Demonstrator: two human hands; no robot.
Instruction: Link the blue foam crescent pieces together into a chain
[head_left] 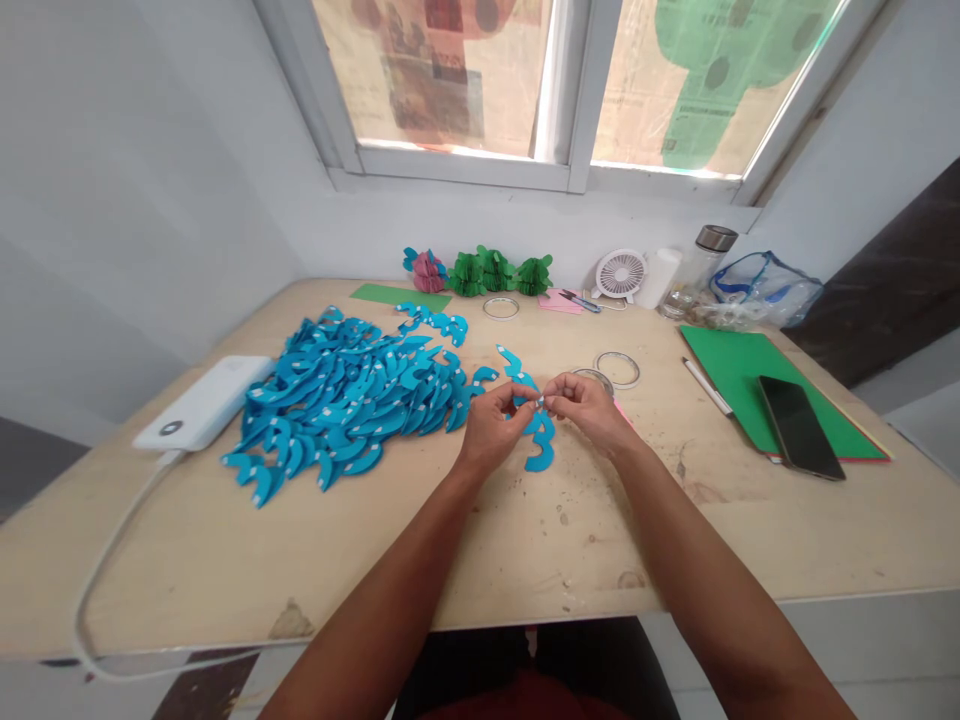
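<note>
Both my hands meet above the middle of the table, fingertips almost touching. My left hand (493,425) is closed in a pinch on a curved blue paper cutout (539,458), which shows below and behind the fingers. My right hand (589,408) pinches at a tiny white bit (540,401) on the cutout, perhaps tape; the fingers partly hide it. To the left lies a big heap of similar blue paper cutouts (352,385), many with small white patches. A few more cutouts (435,322) lie apart behind the heap.
A white power bank (206,402) with a cable sits left. Tape rolls (617,370) lie beyond my right hand. Green sheets (731,375), a phone (801,428) and a pen (707,386) are right. Green paper shapes (495,270), scissors (581,301), a small fan (621,274) and a bottle (701,265) line the back.
</note>
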